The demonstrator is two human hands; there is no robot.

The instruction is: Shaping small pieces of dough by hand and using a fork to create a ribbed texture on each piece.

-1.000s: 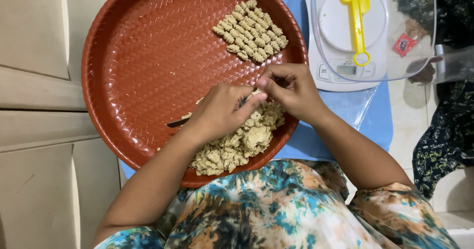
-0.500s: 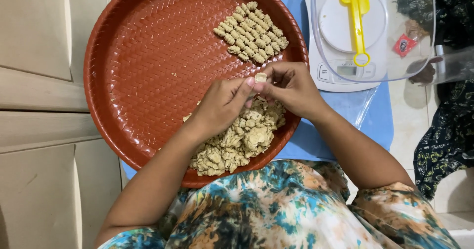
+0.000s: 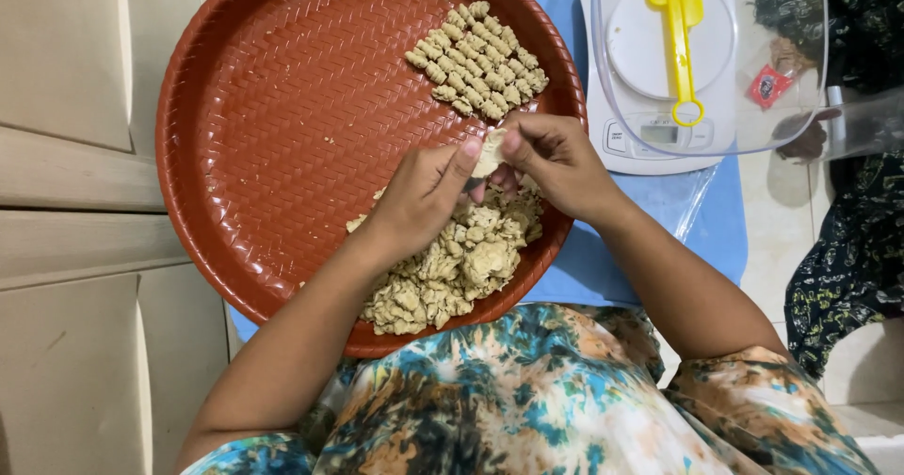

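a: head view first, biggest thing: your round red-brown woven-pattern tray (image 3: 273, 136) fills the middle and rests partly on your lap. how far along are you?

b: judging by what lies on it, not far. a small block of shaped dough pieces (image 3: 478, 59) sits in tidy rows at the far right of the tray. the loose heap of pale dough (image 3: 450, 270) at the near right edge is clearly bigger than that block, so most of the shaping looks left to do. the whole left half of the tray holds nothing but crumbs.

a: and your hands?

b: your left hand (image 3: 422, 194) and your right hand (image 3: 556, 162) meet just above the heap. both pinch one small lump of dough (image 3: 489, 152) between thumb and fingertips, so neither hand is slack or fisted. a thin dark tool seems to poke out under your left fingers, but i cannot tell what it is.

a: what's under and around the tray?

b: a blue mat (image 3: 702, 221) lies beneath its right side. on the mat, far right, stands a white kitchen scale (image 3: 626, 145) with a clear plastic bowl (image 3: 800, 80) on top, and a yellow spatula (image 3: 680, 23) lies in the bowl. pale floor tiles (image 3: 782, 202) show beyond the mat. a beige cabinet front (image 3: 66, 202) runs down the left. dark patterned cloth (image 3: 862, 230) hangs at the right edge. your lap is in a tie-dye print dress (image 3: 527, 400).
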